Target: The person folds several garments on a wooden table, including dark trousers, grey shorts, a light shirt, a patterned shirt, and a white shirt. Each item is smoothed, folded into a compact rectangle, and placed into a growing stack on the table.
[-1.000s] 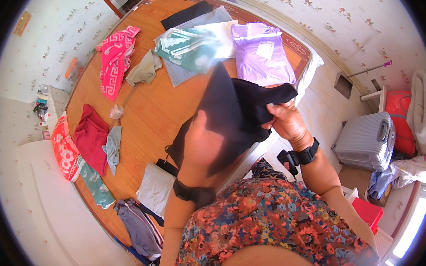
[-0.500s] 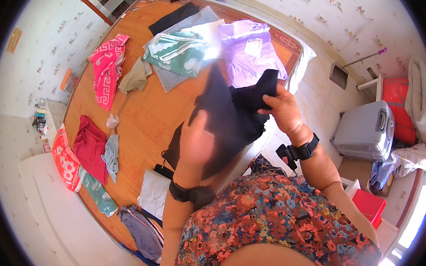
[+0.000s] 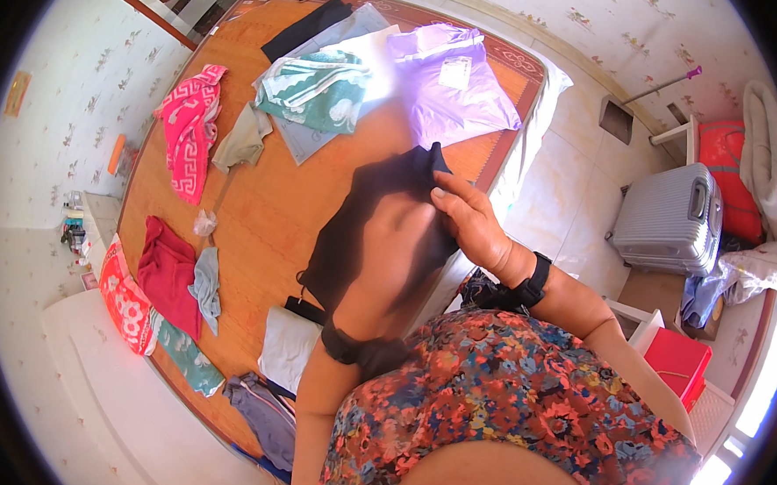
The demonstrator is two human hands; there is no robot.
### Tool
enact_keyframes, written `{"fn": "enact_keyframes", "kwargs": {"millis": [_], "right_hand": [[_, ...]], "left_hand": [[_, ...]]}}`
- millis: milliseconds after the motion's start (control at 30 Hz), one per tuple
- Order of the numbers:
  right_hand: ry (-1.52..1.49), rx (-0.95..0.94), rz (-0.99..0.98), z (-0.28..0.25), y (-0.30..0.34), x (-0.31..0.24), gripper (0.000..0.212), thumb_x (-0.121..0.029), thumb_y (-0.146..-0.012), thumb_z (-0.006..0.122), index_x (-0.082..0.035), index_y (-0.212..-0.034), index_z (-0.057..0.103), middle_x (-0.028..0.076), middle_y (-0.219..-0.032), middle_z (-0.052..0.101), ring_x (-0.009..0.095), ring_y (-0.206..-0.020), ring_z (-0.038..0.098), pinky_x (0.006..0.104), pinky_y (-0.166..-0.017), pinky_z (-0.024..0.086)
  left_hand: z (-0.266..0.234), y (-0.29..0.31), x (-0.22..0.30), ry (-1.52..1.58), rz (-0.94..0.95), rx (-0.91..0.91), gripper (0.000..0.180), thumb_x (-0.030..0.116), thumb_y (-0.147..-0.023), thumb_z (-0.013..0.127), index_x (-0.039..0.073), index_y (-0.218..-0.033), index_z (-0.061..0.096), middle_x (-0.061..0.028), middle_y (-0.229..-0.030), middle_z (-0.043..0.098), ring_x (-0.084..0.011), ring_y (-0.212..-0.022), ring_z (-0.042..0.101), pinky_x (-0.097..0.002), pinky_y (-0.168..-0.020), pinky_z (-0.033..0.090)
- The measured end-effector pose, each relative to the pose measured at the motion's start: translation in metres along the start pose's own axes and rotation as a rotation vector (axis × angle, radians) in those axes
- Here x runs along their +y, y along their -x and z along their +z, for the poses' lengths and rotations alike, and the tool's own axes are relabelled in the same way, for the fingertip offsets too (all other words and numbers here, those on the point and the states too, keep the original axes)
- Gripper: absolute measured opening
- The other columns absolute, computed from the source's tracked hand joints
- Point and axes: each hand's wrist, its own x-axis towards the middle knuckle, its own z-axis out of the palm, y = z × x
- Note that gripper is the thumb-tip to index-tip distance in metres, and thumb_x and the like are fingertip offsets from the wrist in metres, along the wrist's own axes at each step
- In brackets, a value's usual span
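A black garment lies bunched near the right edge of the bed, in front of me; its kind cannot be made out. Across the middle of the cloth reaches my left hand, smeared by motion, so its fingers do not show clearly. My right hand grips the garment's far right end, thumb on top and fingers partly hidden. The two hands are close together. Just beyond the cloth rests a purple plastic package.
On the brown mat are a green patterned cloth, a pink towel, a beige cloth, a dark red garment, a folded white cloth and grey trousers. A silver suitcase stands on the floor at right.
My right hand has come left and down, bringing the raised end of the black garment inward. My left hand has shifted right over the cloth, toward the right hand.
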Motion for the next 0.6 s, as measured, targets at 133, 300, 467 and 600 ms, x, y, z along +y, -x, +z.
{"fn": "enact_keyframes", "kwargs": {"millis": [133, 300, 467, 600], "right_hand": [[-0.064, -0.04, -0.039, 0.008, 0.001, 0.003, 0.053, -0.027, -0.09, 0.062, 0.007, -0.128, 0.048, 0.011, -0.112, 0.06, 0.015, -0.104, 0.054, 0.027, -0.09, 0.044], [0.066, -0.117, -0.059, 0.007, 0.0, 0.007, 0.052, -0.027, -0.089, 0.063, 0.008, -0.124, 0.051, 0.01, -0.107, 0.061, 0.014, -0.1, 0.054, 0.0274, -0.085, 0.046], [-0.112, -0.023, 0.038, -0.004, -0.006, 0.025, 0.036, -0.024, -0.09, 0.059, 0.006, -0.11, 0.057, 0.009, -0.098, 0.062, 0.016, -0.092, 0.058, 0.0297, -0.077, 0.049], [0.323, -0.181, -0.29, -0.019, -0.018, 0.034, 0.026, -0.015, -0.092, 0.051, 0.007, -0.104, 0.058, 0.012, -0.098, 0.064, 0.021, -0.087, 0.06, 0.0313, -0.075, 0.05]], "left_hand": [[0.0, -0.003, -0.008, -0.173, -0.015, 0.003, 0.018, 0.012, -0.081, 0.067, -0.001, -0.092, 0.062, -0.0101, -0.094, 0.063, -0.0144, -0.086, 0.059, -0.0289, -0.072, 0.048], [0.001, -0.001, -0.017, -0.034, -0.103, -0.122, 0.007, 0.005, -0.083, 0.065, 0.002, -0.084, 0.059, 0.002, -0.084, 0.06, -0.0037, -0.077, 0.052, -0.0223, -0.065, 0.046], [-0.002, 0.001, -0.018, 0.196, -0.18, -0.181, 0.011, 0.015, -0.089, 0.061, 0.005, -0.084, 0.061, 0.0039, -0.082, 0.059, -0.0016, -0.072, 0.05, -0.0193, -0.061, 0.042], [-0.006, -0.001, -0.018, 0.084, -0.236, -0.148, 0.012, 0.016, -0.091, 0.058, 0.007, -0.085, 0.062, 0.0042, -0.079, 0.059, -0.0025, -0.069, 0.051, -0.0197, -0.058, 0.042]]}}
